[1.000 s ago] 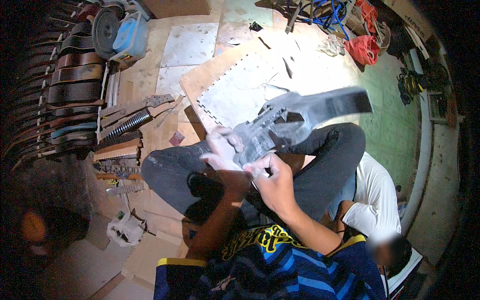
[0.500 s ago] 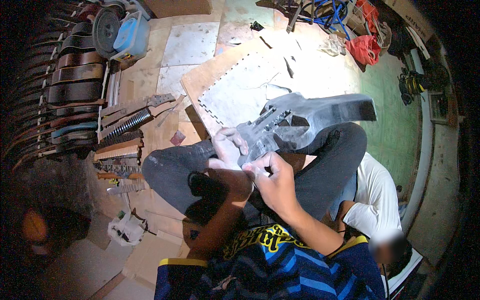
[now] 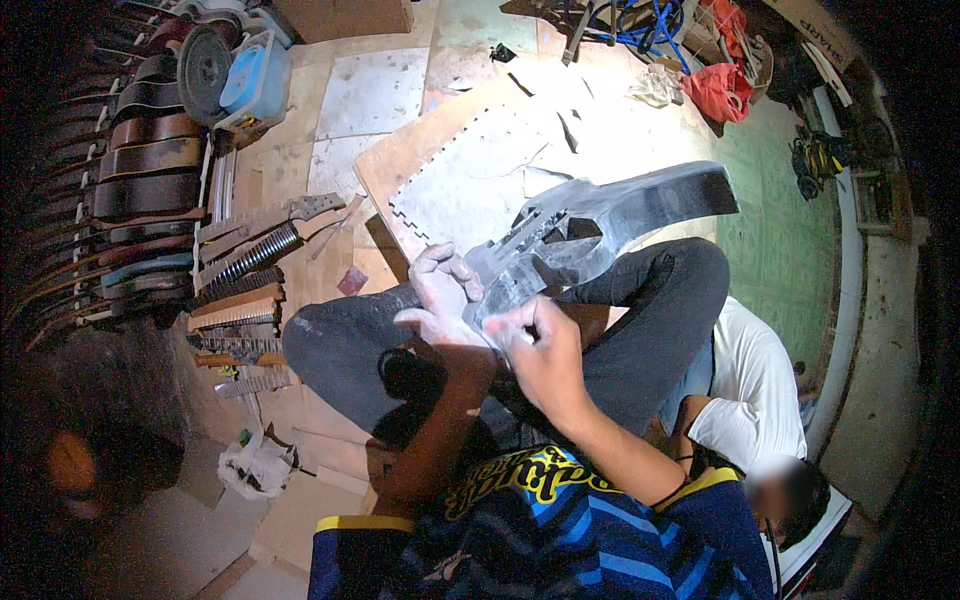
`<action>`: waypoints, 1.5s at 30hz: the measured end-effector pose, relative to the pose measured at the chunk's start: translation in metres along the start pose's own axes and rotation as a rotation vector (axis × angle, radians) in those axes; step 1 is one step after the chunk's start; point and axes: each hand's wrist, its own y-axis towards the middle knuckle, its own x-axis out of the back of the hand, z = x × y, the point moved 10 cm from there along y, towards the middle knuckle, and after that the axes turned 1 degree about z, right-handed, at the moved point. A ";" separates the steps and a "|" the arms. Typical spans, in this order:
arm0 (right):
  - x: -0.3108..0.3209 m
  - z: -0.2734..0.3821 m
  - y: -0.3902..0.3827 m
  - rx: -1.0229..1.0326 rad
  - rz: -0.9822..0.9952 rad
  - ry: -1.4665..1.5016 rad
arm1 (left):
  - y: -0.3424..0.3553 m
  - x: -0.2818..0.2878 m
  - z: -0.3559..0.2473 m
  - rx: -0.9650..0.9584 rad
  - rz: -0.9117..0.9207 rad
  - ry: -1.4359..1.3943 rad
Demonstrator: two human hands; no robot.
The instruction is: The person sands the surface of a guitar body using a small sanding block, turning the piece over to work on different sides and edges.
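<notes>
Hands first: our left hand (image 3: 440, 300) lies flat with fingers curled over the near end of the dusty grey guitar body (image 3: 590, 235), pressing it against our raised knees (image 3: 400, 335). Our right hand (image 3: 540, 350) sits just beside it, fingers pinched together at the body's near edge; whether they grip a small abrasive we cannot tell. From both hands the body extends up and to the right, its long axis running diagonally away from us, dark far end free in the air. A row of guitar necks (image 3: 245, 275) lies on the floor to the left, well apart.
</notes>
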 end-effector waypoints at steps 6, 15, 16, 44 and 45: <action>0.000 0.009 -0.006 0.097 -0.026 0.021 | -0.006 0.001 -0.004 0.024 -0.077 0.040; 0.036 -0.003 0.002 0.146 -0.244 0.071 | 0.003 0.009 -0.016 -0.084 -0.220 -0.026; 0.038 -0.002 -0.001 0.149 -0.245 0.077 | 0.002 0.012 -0.016 -0.079 -0.235 0.013; 0.001 0.014 -0.014 0.505 0.122 -0.474 | -0.025 0.013 -0.014 -0.116 -0.054 0.026; 0.002 0.015 -0.011 0.447 0.157 -0.412 | -0.035 0.006 -0.020 -0.216 -0.230 0.105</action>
